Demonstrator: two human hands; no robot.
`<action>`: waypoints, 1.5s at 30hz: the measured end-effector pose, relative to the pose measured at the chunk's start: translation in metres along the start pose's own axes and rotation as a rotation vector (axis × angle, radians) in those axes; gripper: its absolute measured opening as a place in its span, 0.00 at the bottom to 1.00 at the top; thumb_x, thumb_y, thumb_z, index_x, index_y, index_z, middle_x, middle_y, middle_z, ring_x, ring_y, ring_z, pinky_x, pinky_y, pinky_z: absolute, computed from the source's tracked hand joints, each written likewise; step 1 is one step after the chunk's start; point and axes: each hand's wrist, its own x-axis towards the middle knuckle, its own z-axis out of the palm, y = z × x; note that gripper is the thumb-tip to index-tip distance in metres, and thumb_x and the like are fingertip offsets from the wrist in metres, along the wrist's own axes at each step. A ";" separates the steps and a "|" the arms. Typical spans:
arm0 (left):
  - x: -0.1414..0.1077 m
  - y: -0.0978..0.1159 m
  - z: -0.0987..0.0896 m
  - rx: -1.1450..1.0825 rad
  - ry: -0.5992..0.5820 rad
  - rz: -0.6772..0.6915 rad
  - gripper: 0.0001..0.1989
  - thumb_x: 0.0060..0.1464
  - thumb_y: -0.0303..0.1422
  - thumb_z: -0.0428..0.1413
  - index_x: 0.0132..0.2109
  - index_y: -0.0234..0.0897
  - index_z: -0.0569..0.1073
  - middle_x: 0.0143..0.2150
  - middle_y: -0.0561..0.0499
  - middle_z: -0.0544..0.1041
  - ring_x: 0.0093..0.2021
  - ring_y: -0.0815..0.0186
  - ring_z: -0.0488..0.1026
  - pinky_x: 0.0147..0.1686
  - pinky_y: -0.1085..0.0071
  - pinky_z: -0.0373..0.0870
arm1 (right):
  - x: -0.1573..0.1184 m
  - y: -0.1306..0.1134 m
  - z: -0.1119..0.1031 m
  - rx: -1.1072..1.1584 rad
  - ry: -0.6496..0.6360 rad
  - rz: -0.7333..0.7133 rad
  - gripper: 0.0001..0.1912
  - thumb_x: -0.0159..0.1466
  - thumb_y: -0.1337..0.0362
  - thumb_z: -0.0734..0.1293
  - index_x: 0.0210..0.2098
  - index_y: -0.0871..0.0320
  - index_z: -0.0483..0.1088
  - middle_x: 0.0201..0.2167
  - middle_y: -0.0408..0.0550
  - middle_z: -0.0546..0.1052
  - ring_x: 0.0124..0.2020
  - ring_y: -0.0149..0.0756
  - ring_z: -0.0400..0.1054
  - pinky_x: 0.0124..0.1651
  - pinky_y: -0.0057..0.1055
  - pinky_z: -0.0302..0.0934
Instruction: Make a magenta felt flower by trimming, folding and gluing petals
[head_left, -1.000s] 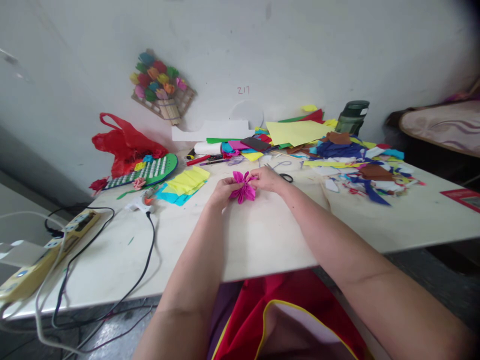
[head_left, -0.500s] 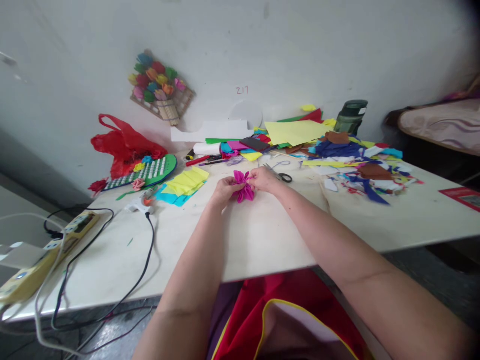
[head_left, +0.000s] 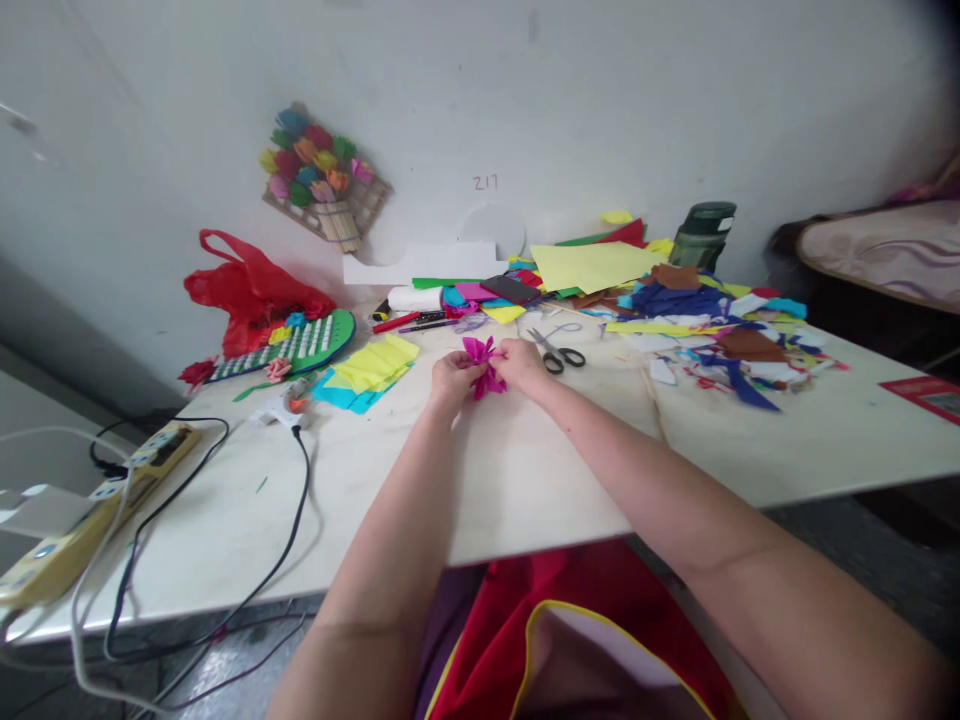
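Left hand point(head_left: 454, 380) and right hand point(head_left: 523, 365) pinch (2 arms point(head_left: 397, 510) outstretched).

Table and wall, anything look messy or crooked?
Coloured scraps lie untidily on the right of the table; a black cord dangles off its front edge; the flower decoration on the wall looks tilted. The pink flower the hands hold seems undamaged.

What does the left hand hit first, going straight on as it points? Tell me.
The left hand would first meet the magenta paper flower at its fingertips, then probably the right hand; depth is unclear here.
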 end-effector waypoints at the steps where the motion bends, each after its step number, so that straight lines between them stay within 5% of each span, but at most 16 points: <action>1: 0.000 0.001 -0.002 -0.029 -0.021 -0.005 0.17 0.28 0.27 0.67 0.31 0.32 0.74 0.25 0.52 0.76 0.25 0.69 0.71 0.30 0.71 0.67 | 0.000 0.000 -0.002 0.019 -0.021 -0.013 0.07 0.56 0.67 0.64 0.28 0.57 0.75 0.20 0.45 0.74 0.28 0.35 0.68 0.31 0.28 0.57; 6: -0.002 0.003 -0.009 -0.129 -0.104 -0.020 0.22 0.27 0.29 0.69 0.35 0.31 0.74 0.28 0.50 0.77 0.28 0.68 0.73 0.33 0.71 0.67 | 0.004 0.007 -0.021 0.155 -0.060 -0.008 0.11 0.56 0.60 0.63 0.22 0.58 0.71 0.19 0.44 0.73 0.26 0.34 0.66 0.29 0.29 0.53; 12: -0.003 0.002 -0.012 -0.118 -0.186 -0.060 0.22 0.29 0.32 0.70 0.35 0.33 0.74 0.28 0.51 0.76 0.27 0.68 0.73 0.31 0.72 0.66 | 0.019 0.028 -0.021 0.325 0.095 0.064 0.10 0.52 0.57 0.65 0.24 0.58 0.72 0.25 0.44 0.75 0.31 0.35 0.66 0.32 0.29 0.56; 17: -0.005 0.004 -0.010 -0.124 -0.206 -0.082 0.21 0.28 0.29 0.70 0.33 0.33 0.73 0.26 0.51 0.76 0.26 0.68 0.72 0.29 0.72 0.66 | 0.023 0.033 -0.015 0.526 -0.067 0.104 0.11 0.48 0.58 0.67 0.26 0.59 0.73 0.24 0.44 0.74 0.29 0.33 0.64 0.33 0.30 0.56; 24: -0.004 0.002 -0.010 -0.133 -0.236 -0.082 0.21 0.28 0.28 0.69 0.33 0.33 0.72 0.26 0.52 0.76 0.25 0.69 0.72 0.28 0.73 0.65 | 0.016 0.026 -0.015 0.564 -0.176 0.121 0.10 0.44 0.58 0.67 0.19 0.58 0.67 0.20 0.40 0.68 0.27 0.30 0.59 0.32 0.30 0.51; 45: -0.002 0.001 -0.012 -0.112 -0.248 -0.117 0.18 0.31 0.31 0.69 0.31 0.31 0.72 0.25 0.50 0.74 0.24 0.69 0.70 0.25 0.73 0.61 | 0.016 0.025 -0.008 0.667 -0.155 0.190 0.05 0.44 0.65 0.67 0.17 0.59 0.65 0.16 0.38 0.66 0.23 0.28 0.59 0.29 0.28 0.51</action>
